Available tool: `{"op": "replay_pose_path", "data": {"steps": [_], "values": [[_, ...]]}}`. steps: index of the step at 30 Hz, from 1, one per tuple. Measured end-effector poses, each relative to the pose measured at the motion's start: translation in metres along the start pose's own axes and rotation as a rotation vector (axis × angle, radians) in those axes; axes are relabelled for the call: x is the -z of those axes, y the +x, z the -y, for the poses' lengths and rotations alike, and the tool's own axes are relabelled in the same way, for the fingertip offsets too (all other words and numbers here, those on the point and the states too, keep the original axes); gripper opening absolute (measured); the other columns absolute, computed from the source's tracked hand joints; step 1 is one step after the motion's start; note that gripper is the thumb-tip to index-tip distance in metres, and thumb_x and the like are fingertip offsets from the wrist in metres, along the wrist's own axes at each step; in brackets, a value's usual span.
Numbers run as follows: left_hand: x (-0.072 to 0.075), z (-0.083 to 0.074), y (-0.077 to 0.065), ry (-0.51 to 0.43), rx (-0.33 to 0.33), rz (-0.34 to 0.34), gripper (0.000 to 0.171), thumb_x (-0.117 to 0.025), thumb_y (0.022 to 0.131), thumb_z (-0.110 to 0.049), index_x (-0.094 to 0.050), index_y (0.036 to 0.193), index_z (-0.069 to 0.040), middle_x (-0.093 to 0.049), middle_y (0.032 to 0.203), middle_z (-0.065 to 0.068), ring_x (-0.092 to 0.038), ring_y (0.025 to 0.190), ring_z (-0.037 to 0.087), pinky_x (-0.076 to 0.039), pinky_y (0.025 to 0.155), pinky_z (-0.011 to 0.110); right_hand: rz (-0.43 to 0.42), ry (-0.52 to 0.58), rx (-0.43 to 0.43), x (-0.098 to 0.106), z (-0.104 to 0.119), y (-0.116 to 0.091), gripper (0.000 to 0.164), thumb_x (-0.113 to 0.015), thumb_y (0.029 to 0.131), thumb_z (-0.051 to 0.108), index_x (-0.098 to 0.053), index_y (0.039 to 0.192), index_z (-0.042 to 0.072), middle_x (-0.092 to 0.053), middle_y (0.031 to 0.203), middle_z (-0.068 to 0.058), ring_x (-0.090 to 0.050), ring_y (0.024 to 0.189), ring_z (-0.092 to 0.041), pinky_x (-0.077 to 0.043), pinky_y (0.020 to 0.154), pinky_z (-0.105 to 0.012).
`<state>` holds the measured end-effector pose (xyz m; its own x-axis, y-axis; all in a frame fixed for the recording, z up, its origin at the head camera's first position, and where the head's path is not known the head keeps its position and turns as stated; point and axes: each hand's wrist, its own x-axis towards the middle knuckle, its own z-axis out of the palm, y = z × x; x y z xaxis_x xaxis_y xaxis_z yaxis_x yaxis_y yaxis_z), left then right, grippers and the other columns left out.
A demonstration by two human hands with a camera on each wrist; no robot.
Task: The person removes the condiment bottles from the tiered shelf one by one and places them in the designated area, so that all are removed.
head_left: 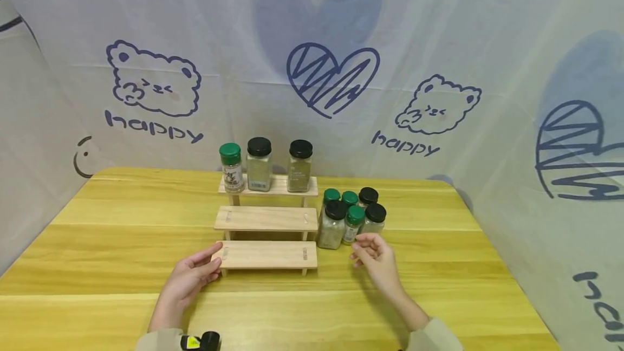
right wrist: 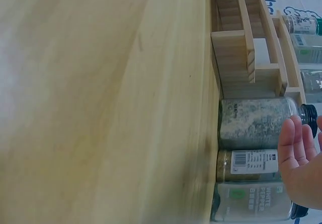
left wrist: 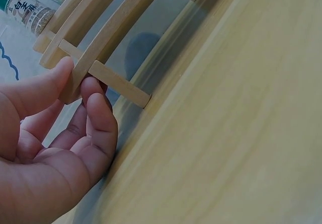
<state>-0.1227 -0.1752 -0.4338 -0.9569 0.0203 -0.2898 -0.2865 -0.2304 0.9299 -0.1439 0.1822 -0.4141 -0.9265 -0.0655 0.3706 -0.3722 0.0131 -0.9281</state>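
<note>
A three-tier wooden rack [head_left: 265,255] stands mid-table. My left hand [head_left: 187,278] grips the left end of its lowest tier; the left wrist view shows the thumb on top and curled fingers beneath the board [left wrist: 108,38]. To the rack's right, my right hand [head_left: 377,261] is held in front of a cluster of spice jars, fingers loosely bent and holding nothing. Nearest to it are a large black-lidded jar [head_left: 333,232], a small green-lidded jar [head_left: 352,226] and another black-lidded jar [head_left: 374,218]. In the right wrist view, its fingertips overlap the large jar [right wrist: 256,123] near the lid.
On the top tier stand a green-lidded shaker [head_left: 232,169] and two black-lidded jars, one in the middle [head_left: 259,167] and one on the right [head_left: 299,169]. More jars, including a green-lidded one [head_left: 331,195], stand behind the front ones. A printed cloth [head_left: 234,26] hangs behind the table.
</note>
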Motion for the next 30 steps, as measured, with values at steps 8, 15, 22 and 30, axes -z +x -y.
{"op": "replay_pose_path", "data": {"steps": [8, 15, 22, 30], "values": [[-0.001, 0.0, -0.001, -0.009, -0.018, 0.001, 0.05, -0.06, 0.084, -0.002, -0.037, 0.127, 0.008, -0.03, 0.139, 0.013, -0.054, 0.075, 0.006, -0.049, 0.069, 0.022, 0.025, 0.034, 0.052, -0.003, -0.007, 0.006, 0.026, -0.057, 0.085, 0.002, -0.046, 0.098, -0.018, -0.059, 0.081, -0.006, -0.06, 0.066, -0.012, -0.052, 0.051, -0.025], [0.0, 0.0, -0.001, -0.019, -0.015, 0.01, 0.049, -0.056, 0.086, 0.0, -0.033, 0.129, 0.009, -0.02, 0.142, 0.018, -0.052, 0.074, 0.005, -0.049, 0.068, 0.021, 0.056, 0.044, 0.113, -0.007, -0.025, 0.015, 0.022, -0.057, 0.085, 0.002, -0.05, 0.1, -0.012, -0.056, 0.084, -0.024, -0.06, 0.069, -0.021, -0.052, 0.053, -0.027], [0.001, 0.0, -0.001, -0.019, -0.01, 0.014, 0.048, -0.055, 0.087, -0.001, -0.033, 0.13, 0.008, -0.019, 0.143, 0.018, -0.052, 0.074, 0.005, -0.049, 0.069, 0.022, 0.016, 0.047, -0.008, -0.028, 0.017, 0.02, 0.017, -0.053, 0.083, -0.012, -0.047, 0.097, -0.019, -0.055, 0.082, -0.022, -0.059, 0.066, -0.015, -0.051, 0.055, -0.023], [0.001, 0.0, 0.0, -0.012, -0.018, 0.007, 0.048, -0.056, 0.087, -0.001, -0.035, 0.129, 0.008, -0.021, 0.142, 0.018, -0.053, 0.074, 0.005, -0.049, 0.068, 0.022, 0.01, 0.052, -0.055, -0.039, 0.018, 0.027, 0.018, -0.053, 0.084, -0.01, -0.047, 0.099, -0.017, -0.054, 0.085, -0.025, -0.058, 0.068, -0.015, -0.051, 0.058, -0.023]]}}
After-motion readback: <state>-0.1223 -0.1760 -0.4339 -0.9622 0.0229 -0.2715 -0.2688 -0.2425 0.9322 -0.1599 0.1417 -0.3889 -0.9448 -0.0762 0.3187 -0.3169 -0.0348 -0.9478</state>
